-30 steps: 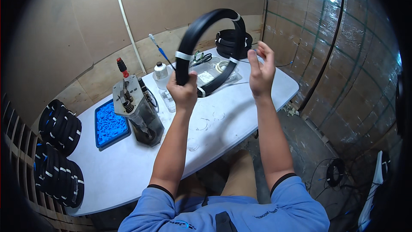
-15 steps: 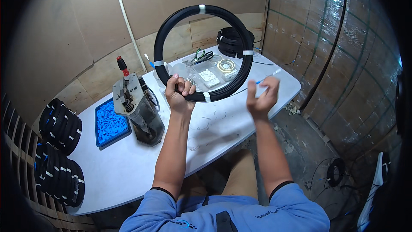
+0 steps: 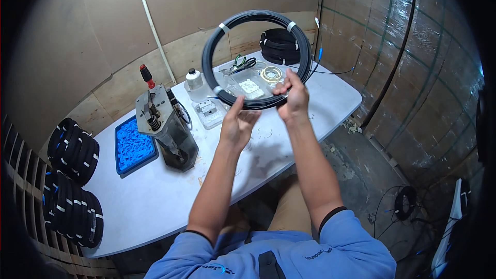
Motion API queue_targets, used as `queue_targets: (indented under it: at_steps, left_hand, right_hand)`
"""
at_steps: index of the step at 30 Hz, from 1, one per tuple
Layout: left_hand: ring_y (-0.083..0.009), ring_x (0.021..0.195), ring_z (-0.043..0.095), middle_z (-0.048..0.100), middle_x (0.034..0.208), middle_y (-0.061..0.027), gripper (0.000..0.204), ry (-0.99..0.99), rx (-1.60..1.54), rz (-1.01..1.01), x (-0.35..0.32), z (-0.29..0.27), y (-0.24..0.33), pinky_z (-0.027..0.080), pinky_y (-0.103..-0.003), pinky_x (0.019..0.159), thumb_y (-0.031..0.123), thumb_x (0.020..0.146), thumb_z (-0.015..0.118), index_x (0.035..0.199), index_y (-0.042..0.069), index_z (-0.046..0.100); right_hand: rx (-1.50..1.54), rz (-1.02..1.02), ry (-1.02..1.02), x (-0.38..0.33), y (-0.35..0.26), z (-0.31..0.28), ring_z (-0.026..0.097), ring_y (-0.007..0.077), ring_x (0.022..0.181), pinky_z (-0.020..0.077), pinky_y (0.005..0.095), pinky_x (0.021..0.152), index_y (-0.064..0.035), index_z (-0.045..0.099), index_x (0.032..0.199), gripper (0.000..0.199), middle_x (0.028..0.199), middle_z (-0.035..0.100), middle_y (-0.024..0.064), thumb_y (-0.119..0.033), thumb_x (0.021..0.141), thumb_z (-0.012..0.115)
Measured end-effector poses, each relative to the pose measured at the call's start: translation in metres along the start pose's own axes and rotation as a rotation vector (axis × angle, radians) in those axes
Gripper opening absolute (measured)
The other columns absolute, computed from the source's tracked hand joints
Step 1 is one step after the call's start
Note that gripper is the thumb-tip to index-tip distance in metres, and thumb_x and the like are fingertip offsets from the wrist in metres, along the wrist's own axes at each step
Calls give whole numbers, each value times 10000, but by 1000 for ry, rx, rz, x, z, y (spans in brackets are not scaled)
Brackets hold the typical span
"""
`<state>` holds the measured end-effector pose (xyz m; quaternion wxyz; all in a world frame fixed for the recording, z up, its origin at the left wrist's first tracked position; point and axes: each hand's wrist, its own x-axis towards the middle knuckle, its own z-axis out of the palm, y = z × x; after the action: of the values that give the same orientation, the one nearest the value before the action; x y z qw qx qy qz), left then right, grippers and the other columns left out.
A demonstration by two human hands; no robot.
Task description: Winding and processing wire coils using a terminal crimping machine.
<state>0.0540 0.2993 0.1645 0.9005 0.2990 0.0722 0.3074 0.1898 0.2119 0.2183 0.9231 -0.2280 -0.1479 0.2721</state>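
Cable coil (image 3: 207, 54), one, raised above the desk (image 3: 330, 103): winding appears done, three white bands (image 3: 223, 28) showing; what is left cannot be told. Right hand (image 3: 296, 99) curls around its lower right; left hand (image 3: 237, 126) is spread at its lower left, contact uncertain. Two coil stacks (image 3: 72, 209) lie at left, one black stack (image 3: 279, 47) on the desk.

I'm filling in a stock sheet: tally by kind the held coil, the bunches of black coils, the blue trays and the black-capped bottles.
Held coil: 1
Bunches of black coils: 3 (upper left bunch, lower left bunch, far table bunch)
Blue tray: 1
Black-capped bottle: 1
Total: 6, counting each bunch as one
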Motion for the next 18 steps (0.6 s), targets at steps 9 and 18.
queue_targets:
  at_steps: [9,18]
  left_hand:
    - [-357,1362,508,473,1472,-237,743,221,756,599,-4,-50,59,440,-434,1112,320,932,776,1503,5,419]
    - [-99,505,538,594,687,-15,220,-183,908,243,46,-3,87,452,-289,475,160,923,766,1013,-10,660]
  right_hand:
    - [-691,119,-325,58,-124,-15,406,37,466,358,215,435,-92,581,856,283,617,401,-65,-288,992,732]
    - [-1217,390,-764,80,-145,36,402,79,478,394,282,479,-14,648,1057,437,597,424,-53,-396,913,807]
